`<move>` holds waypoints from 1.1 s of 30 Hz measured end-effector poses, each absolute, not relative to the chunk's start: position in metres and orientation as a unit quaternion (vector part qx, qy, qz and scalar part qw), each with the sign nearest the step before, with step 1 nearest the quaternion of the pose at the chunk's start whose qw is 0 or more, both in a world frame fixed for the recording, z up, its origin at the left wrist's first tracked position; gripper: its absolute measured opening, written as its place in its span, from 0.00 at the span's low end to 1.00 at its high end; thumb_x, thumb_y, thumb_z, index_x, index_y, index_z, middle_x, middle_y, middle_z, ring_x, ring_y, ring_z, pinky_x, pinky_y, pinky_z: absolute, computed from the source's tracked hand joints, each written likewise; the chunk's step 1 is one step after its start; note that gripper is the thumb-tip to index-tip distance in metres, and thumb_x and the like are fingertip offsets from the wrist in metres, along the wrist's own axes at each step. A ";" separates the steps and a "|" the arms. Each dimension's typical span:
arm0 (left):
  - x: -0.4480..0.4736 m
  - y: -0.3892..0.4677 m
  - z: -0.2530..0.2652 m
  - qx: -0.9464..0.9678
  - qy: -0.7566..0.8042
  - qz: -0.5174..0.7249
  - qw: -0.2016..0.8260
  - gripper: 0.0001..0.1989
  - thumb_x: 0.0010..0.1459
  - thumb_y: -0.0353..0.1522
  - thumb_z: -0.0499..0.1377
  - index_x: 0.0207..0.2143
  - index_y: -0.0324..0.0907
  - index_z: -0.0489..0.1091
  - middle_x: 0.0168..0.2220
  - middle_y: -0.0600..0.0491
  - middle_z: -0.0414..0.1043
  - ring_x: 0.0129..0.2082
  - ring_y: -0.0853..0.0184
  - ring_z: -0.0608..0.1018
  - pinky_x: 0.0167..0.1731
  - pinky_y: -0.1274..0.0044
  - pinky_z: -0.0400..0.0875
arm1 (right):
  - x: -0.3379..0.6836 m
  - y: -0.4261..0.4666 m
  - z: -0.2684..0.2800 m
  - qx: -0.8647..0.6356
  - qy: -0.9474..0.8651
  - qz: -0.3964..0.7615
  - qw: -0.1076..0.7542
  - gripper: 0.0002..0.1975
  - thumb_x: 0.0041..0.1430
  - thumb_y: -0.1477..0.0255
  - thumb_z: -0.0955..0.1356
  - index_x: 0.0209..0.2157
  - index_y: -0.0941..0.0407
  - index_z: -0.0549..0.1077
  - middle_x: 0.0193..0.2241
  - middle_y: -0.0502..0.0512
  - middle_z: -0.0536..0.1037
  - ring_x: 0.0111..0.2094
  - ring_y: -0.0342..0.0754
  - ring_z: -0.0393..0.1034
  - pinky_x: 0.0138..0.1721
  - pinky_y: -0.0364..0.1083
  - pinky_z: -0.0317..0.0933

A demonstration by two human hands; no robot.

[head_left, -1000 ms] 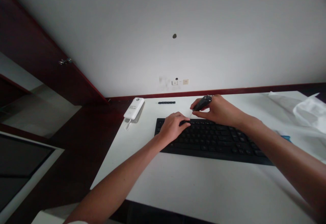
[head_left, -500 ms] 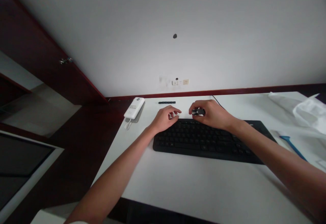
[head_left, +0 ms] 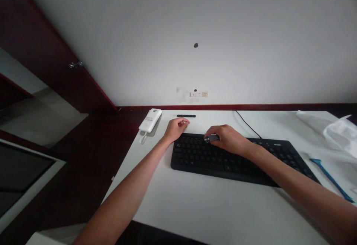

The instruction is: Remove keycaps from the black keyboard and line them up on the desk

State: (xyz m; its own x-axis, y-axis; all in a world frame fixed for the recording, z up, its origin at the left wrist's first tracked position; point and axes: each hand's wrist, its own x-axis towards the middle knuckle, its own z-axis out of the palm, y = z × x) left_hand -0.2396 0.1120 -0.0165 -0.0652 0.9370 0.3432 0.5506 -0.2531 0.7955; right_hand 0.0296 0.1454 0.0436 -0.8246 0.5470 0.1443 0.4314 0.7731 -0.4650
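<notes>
A black keyboard (head_left: 206, 163) lies at a slant on the white table, partly covered by my right hand and forearm. Over its upper keys, my right hand (head_left: 227, 137) is closed around a small dark-grey tool with a silver tip (head_left: 212, 138). The tip points left, close to the top row of keys; I cannot tell if it touches them. My left hand (head_left: 175, 128) rests at the keyboard's upper left corner, thumb and forefinger brought together. Anything between those fingertips is too small to make out. Just behind it is a short row of small black pieces (head_left: 186, 116).
On the table's (head_left: 178, 204) left side lies a white power bank (head_left: 150, 121) with a short looped cable. A blue slim tool (head_left: 331, 178) and a crumpled white plastic bag (head_left: 341, 129) are at the right. The keyboard's cable (head_left: 247, 124) runs off the back edge.
My right hand has come down and slightly nearer with the tool, over the keys. My left hand's thumb and forefinger have drawn together, and it has shifted slightly left. The view has shifted slightly.
</notes>
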 end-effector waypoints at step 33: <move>-0.237 0.111 -0.013 0.654 0.612 0.397 0.203 0.08 0.61 0.31 0.60 0.37 0.43 0.81 0.28 0.55 0.77 0.28 0.69 0.74 0.31 0.78 0.63 | -0.028 0.253 0.016 -0.410 -0.878 0.167 0.179 0.14 0.55 0.68 0.70 0.42 0.52 0.85 0.35 0.54 0.86 0.35 0.53 0.78 0.37 0.47 0.64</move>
State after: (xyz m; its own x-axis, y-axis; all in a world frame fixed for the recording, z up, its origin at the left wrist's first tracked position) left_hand -0.2369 0.1111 -0.0135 -0.0628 0.9609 0.2698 0.6381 -0.1692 0.7511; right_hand -0.0284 0.2529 0.0160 -0.5992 0.7808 0.1768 0.6610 0.6072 -0.4409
